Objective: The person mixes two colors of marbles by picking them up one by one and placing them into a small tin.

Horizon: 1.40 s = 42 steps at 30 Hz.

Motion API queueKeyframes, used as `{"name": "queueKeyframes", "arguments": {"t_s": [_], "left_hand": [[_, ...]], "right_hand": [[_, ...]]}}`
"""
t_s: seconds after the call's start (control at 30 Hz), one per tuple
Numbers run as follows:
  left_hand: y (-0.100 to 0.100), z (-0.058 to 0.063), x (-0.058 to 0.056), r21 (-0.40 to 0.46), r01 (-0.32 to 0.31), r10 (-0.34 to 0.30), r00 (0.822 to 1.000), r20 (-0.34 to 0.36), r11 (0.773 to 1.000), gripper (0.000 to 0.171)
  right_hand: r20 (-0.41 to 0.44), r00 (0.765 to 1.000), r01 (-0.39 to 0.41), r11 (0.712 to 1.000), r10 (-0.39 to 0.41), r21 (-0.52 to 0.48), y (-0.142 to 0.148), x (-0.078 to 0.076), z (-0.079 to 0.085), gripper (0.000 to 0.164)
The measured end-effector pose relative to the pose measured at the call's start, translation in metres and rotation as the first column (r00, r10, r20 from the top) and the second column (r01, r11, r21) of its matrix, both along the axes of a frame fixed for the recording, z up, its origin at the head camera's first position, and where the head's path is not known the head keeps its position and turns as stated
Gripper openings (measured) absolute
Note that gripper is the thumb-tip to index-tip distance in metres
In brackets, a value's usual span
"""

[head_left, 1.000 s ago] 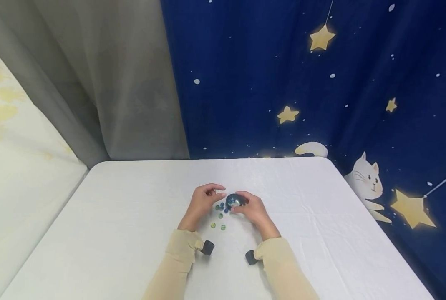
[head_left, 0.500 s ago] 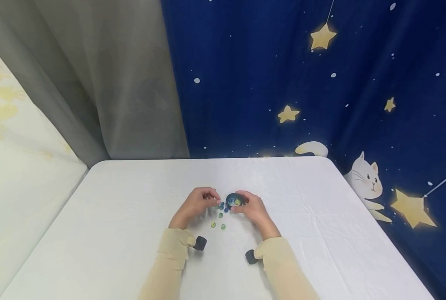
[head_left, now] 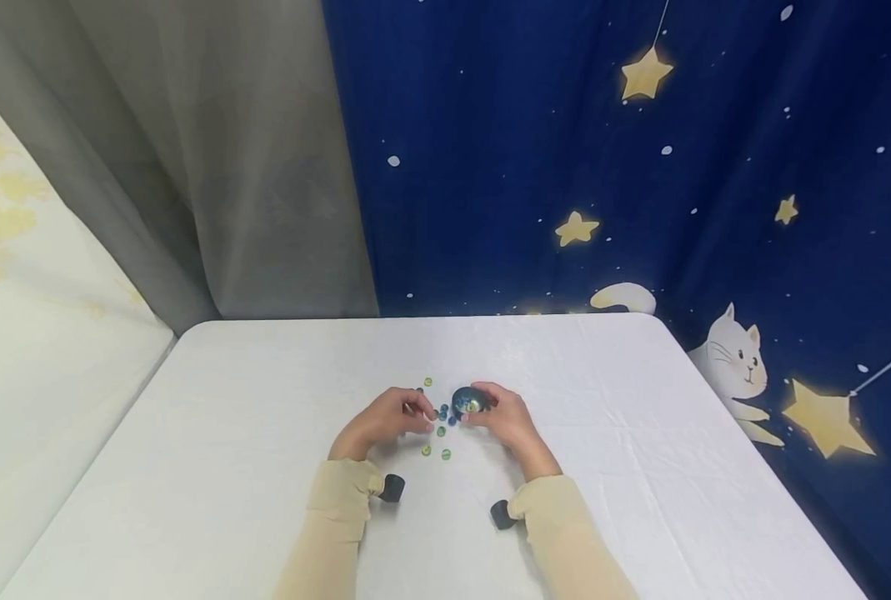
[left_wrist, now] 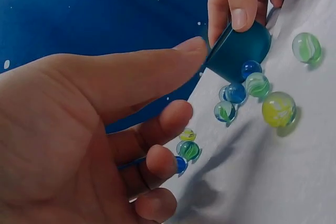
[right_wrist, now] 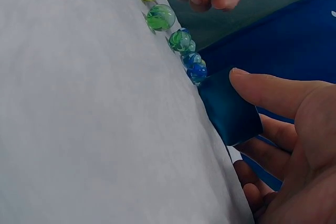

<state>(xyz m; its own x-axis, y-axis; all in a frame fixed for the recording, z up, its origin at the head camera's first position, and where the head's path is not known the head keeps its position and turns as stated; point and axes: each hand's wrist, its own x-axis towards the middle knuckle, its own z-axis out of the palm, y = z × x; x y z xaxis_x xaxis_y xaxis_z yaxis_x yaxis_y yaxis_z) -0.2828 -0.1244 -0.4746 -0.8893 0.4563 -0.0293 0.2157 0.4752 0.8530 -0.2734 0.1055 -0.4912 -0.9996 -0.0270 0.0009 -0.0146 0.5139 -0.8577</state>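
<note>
White-covered table [head_left: 227,467], navy star curtain [head_left: 490,150] and grey drape [head_left: 272,183] behind.
On my remote feed, the teal cup [left_wrist: 241,53] stands upright on the cloth, mid-table. Right hand [head_left: 503,417] grips it: thumb on the near side, fingers round the far side. From the head camera I make out colour inside, a yellow-green marble [head_left: 472,408] among it; too small for me to count. Left hand [head_left: 385,417] opposite, beside the loose marbles: thumb and index apart by a narrow gap, other fingers loosely bent, nothing visible between them. Loose glass in green, blue and yellow lies between the hands; a blue marble [left_wrist: 251,70] sits just beside the cup, a yellow marble [left_wrist: 279,109] well apart from it. Beige sleeves [head_left: 568,533], both arms.
</note>
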Motion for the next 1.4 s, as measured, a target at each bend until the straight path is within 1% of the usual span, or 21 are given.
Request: {"name": "queueKeyframes", "arguments": {"t_s": [0.23,0.37,0.5,0.63,0.7,0.77,0.87,1.0,1.17,1.4], "left_hand": [[-0.0041,-0.002,-0.0006,0.005,0.089,-0.089,0.996,-0.014,0.996,0.014],[-0.0046,-0.0029,-0.0005,-0.002,0.102,-0.102,0.995,-0.002,0.995,0.015],[-0.0046,-0.0023,0.0009,-0.027,0.105,-0.104,0.994,0.027,0.994,0.016],[-0.0048,-0.0027,0.0015,-0.04,0.146,-0.144,0.989,0.04,0.988,0.018],[-0.0048,-0.0034,0.0015,-0.045,0.171,-0.169,0.985,0.035,0.984,0.02],[-0.0047,-0.0038,0.0016,-0.054,0.182,-0.181,0.983,0.036,0.982,0.021],[-0.0041,-0.0053,0.0011,-0.079,0.174,-0.171,0.984,0.043,0.982,0.022],[-0.0027,-0.0076,0.0004,-0.121,0.142,-0.136,0.989,0.059,0.982,0.024],[-0.0008,-0.0074,0.0014,-0.17,0.109,-0.097,0.992,0.076,0.979,0.027],[0.0005,-0.0058,0.0044,-0.212,0.092,-0.077,0.994,0.074,0.973,0.025]], "right_hand": [[-0.003,1.0,0.001,1.0,-0.001,-0.001,-0.0006,0.0,0.0017,0.057],[0.004,1.0,0.007,1.0,-0.007,0.0,-0.0008,0.0006,0.0017,0.057],[0.014,1.0,0.01,1.0,-0.01,-0.005,-0.0005,0.0014,0.0009,0.058],[0.01,1.0,0.005,1.0,-0.005,-0.001,0.0003,0.0014,0.0004,0.058],[0.003,1.0,0.004,1.0,-0.004,0.003,0.0007,0.0013,0.0003,0.058],[0.002,1.0,0.006,1.0,-0.006,0.001,0.001,0.0012,0.0,0.058],[0.001,1.0,0.007,1.0,-0.007,0.0,0.0013,0.001,-0.0008,0.058],[0.005,1.0,0.007,1.0,-0.007,-0.003,0.0009,0.0012,-0.001,0.058],[0.002,1.0,0.005,1.0,-0.005,-0.004,0.0002,0.0014,-0.0003,0.058],[-0.003,1.0,0.002,1.0,-0.002,-0.001,-0.0002,0.0011,-0.0003,0.058]]}}
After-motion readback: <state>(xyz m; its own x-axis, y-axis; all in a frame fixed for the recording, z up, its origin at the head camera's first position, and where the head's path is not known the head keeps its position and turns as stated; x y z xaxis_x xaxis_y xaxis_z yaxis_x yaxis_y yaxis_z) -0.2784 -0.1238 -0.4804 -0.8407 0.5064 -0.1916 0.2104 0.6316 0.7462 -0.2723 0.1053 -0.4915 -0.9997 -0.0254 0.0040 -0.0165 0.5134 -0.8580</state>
